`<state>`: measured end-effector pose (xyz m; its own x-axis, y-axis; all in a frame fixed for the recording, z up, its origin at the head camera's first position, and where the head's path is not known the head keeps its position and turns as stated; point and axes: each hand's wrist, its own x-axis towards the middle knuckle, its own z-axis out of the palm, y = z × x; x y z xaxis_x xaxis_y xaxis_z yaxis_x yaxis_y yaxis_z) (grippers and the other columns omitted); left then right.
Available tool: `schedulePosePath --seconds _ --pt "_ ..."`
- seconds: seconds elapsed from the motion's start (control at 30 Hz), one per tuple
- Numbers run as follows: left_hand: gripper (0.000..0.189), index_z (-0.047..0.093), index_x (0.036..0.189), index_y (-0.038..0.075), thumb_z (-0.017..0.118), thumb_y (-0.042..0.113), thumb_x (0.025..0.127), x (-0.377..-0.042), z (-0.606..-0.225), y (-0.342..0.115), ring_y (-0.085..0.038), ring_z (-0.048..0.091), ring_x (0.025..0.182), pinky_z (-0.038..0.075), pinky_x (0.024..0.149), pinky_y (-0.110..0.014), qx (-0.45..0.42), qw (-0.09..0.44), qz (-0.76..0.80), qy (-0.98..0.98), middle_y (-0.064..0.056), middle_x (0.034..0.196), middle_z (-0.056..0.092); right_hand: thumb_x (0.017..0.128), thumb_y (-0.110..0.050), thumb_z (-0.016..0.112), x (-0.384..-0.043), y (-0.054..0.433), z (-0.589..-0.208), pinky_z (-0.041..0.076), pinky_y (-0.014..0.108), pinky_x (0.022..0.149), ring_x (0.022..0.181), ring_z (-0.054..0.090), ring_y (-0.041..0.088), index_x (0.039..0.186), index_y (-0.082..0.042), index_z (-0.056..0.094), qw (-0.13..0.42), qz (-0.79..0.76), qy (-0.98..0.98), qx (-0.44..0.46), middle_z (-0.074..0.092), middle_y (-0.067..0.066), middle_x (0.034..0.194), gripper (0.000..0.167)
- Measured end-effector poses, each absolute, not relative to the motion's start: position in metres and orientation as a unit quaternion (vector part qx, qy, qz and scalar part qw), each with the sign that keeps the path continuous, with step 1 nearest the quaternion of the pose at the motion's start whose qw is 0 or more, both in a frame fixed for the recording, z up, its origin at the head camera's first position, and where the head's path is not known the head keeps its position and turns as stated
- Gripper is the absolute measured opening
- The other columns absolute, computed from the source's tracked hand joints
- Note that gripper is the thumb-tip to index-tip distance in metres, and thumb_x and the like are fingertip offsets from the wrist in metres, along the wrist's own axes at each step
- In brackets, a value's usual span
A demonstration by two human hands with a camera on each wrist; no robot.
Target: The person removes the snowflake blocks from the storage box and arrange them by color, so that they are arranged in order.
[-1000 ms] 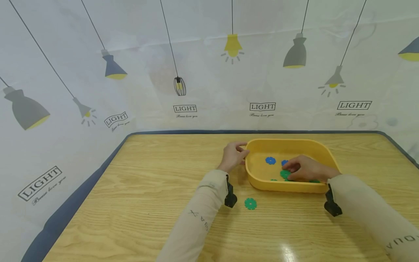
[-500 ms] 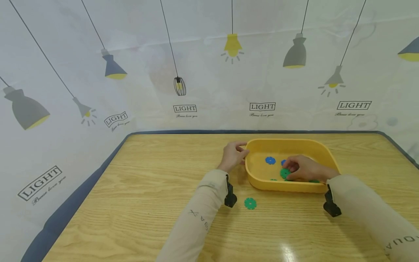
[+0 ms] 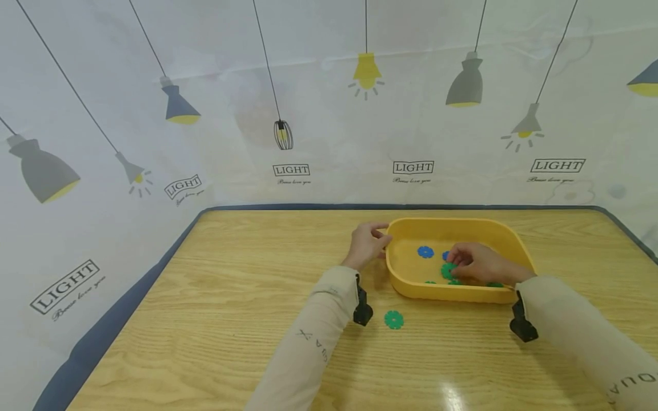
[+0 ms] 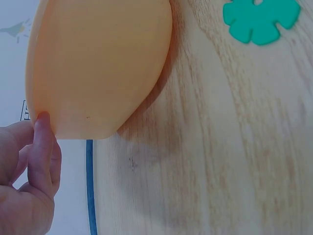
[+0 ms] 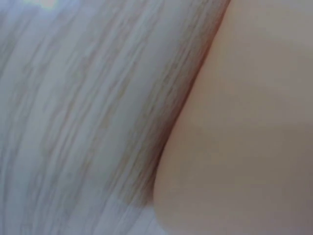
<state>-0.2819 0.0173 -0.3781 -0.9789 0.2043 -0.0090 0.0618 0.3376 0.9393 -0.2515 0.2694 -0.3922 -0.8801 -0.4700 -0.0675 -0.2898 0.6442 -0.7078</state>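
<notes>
A yellow plastic bin [image 3: 452,294] stands on the table. My left hand [image 3: 364,244] pinches its left rim; in the left wrist view, the fingers [image 4: 43,147] press the rim from outside. Inside the bin, my right hand [image 3: 475,264] pinches a green flower-shaped disc [image 3: 448,270] between thumb and fingers. Another green disc [image 3: 454,282] lies just below that one. A blue flower-shaped disc [image 3: 425,252] rests on the bin floor, and a second blue disc [image 3: 445,256] is partly covered by the right fingers. The right wrist view holds only the bin's outer wall [image 5: 234,147] and tabletop.
One loose green disc [image 3: 393,319] lies on the wooden table [image 3: 247,297] in front of the bin. More green discs peek over the bin's near wall, mostly hidden. Behind the table hangs a cloth [image 3: 339,131] printed with lamps.
The right fingers have shifted slightly, and more of the green disc beneath them shows. The left hand and the bin hold their places.
</notes>
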Motion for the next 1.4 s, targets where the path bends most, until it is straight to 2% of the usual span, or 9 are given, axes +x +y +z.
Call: schedulePosePath --seconds 0.3,0.6,0.7,0.9,1.0,1.2,1.4 --pt "0.034 0.056 0.119 0.003 0.059 0.007 0.085 -0.283 -0.379 0.018 -0.026 0.062 0.066 0.054 0.051 -0.022 0.076 0.058 0.571 0.816 -0.008 0.082 0.054 0.083 -0.004 0.060 -0.252 0.269 -0.393 0.047 0.028 0.065 0.076 0.052 0.017 0.090 -0.001 0.058 0.097 -0.348 0.909 -0.206 0.057 0.005 0.084 0.008" --pt "0.034 0.056 0.119 0.003 0.059 0.006 0.085 -0.283 -0.378 0.018 -0.025 0.061 0.065 0.054 0.050 -0.022 0.075 0.060 0.571 0.816 -0.009 0.081 0.054 0.086 -0.008 0.057 -0.244 0.270 -0.382 0.051 0.028 0.060 0.076 0.053 0.019 0.098 0.003 0.057 0.124 -0.401 0.888 -0.187 0.056 0.010 0.089 0.016" --pt "0.034 0.056 0.119 0.003 0.059 0.007 0.085 -0.283 -0.378 0.018 -0.027 0.061 0.067 0.054 0.050 -0.022 0.073 0.060 0.572 0.815 -0.009 0.082 0.054 0.086 -0.009 0.057 -0.242 0.270 -0.380 0.051 0.029 0.063 0.077 0.053 0.020 0.098 0.002 0.057 0.123 -0.405 0.888 -0.181 0.056 0.010 0.089 0.016" --pt "0.034 0.056 0.119 0.003 0.059 0.007 0.085 -0.283 -0.377 0.019 -0.020 0.059 0.060 0.054 0.050 -0.022 0.070 0.061 0.570 0.817 -0.008 0.081 0.054 0.087 -0.015 0.058 -0.236 0.266 -0.375 0.050 0.028 0.065 0.079 0.053 0.020 0.100 -0.001 0.058 0.104 -0.410 0.889 -0.172 0.057 0.009 0.090 0.019" --pt "0.035 0.056 0.119 0.004 0.059 0.007 0.085 -0.283 -0.377 0.019 -0.019 0.059 0.059 0.054 0.050 -0.022 0.068 0.064 0.570 0.817 -0.007 0.080 0.053 0.086 -0.016 0.059 -0.235 0.262 -0.372 0.051 0.027 0.065 0.080 0.054 0.019 0.100 -0.002 0.059 0.089 -0.405 0.893 -0.174 0.058 0.007 0.090 0.020" --pt "0.035 0.056 0.119 0.003 0.059 0.007 0.085 -0.282 -0.377 0.018 -0.017 0.058 0.057 0.054 0.050 -0.021 0.068 0.066 0.571 0.815 -0.007 0.080 0.053 0.086 -0.013 0.059 -0.231 0.254 -0.366 0.053 0.033 0.065 0.077 0.057 0.018 0.100 0.000 0.060 0.076 -0.414 0.888 -0.185 0.060 0.008 0.088 0.019" --pt "0.035 0.056 0.120 0.003 0.059 0.007 0.085 -0.282 -0.377 0.018 -0.018 0.058 0.058 0.054 0.050 -0.022 0.072 0.064 0.572 0.815 -0.008 0.080 0.053 0.085 -0.013 0.060 -0.223 0.248 -0.357 0.053 0.029 0.062 0.074 0.056 0.016 0.100 0.000 0.061 0.075 -0.419 0.882 -0.200 0.060 0.007 0.086 0.020"
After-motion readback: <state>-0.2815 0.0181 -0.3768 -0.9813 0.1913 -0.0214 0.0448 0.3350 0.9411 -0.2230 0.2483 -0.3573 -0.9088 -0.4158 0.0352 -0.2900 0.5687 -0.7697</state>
